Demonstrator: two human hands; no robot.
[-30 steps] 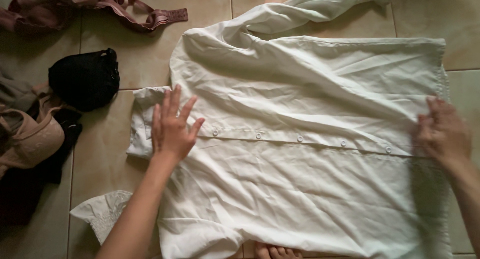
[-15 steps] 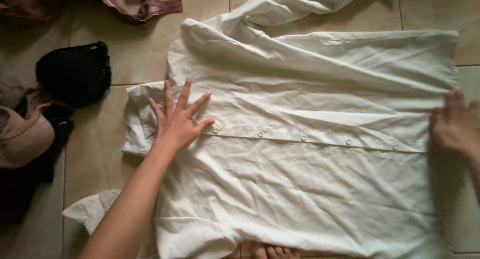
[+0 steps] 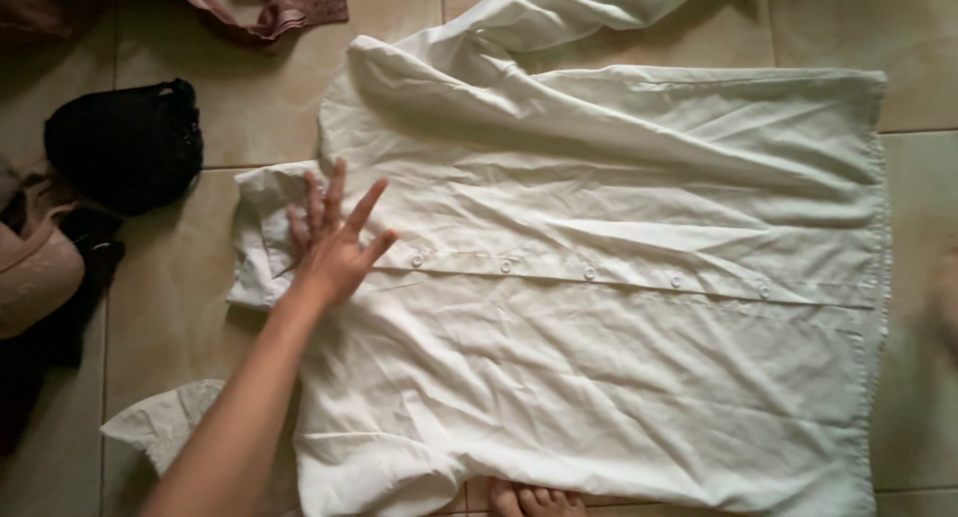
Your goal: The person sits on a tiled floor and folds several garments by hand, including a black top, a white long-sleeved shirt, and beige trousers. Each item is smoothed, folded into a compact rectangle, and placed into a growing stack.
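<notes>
Left hand (image 3: 334,240) flat on white shirt (image 3: 619,277).

Glossy beige floor tiles (image 3: 249,68) with thin dark grout lines fill the frame under dim, soft light. A black garment (image 3: 125,143) and pinkish-brown underwear (image 3: 230,3) lie near the floor's upper left corner.

A wrinkled white buttoned shirt (image 3: 599,277) lies spread flat on tile, collar toward nine o'clock, hem toward three.
</notes>
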